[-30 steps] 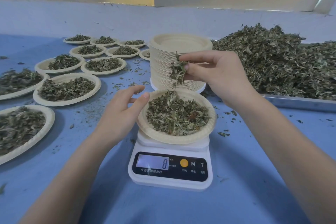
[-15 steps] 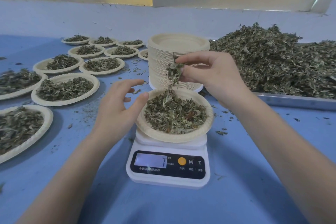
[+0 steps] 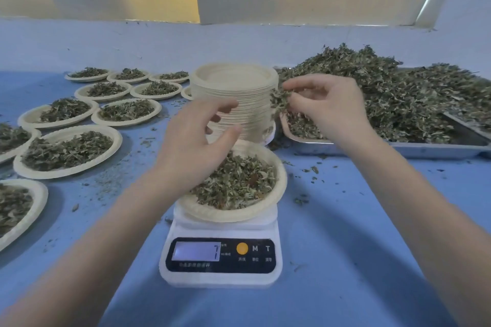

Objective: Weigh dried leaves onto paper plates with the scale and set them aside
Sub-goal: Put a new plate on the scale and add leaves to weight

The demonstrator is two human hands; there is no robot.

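Note:
A white digital scale (image 3: 220, 255) stands at the centre and its display reads 7. On it sits a paper plate (image 3: 282, 188) filled with dried leaves (image 3: 236, 183). My left hand (image 3: 196, 141) hovers over the plate's left rear edge with loosely curved fingers and holds nothing. My right hand (image 3: 324, 103) pinches a small clump of leaves (image 3: 280, 97) beside the stack of empty paper plates (image 3: 233, 79), over the left end of the metal tray (image 3: 425, 151).
A big heap of dried leaves (image 3: 385, 93) fills the tray at the right. Several filled plates (image 3: 66, 151) lie in rows on the blue table at the left. Loose leaf bits are scattered around the scale.
My right hand has carried its pinch of leaves away from above the weighed plate, rightward to the tray. My left hand has lifted off the plate's rim. The reading dropped from 8 to 7.

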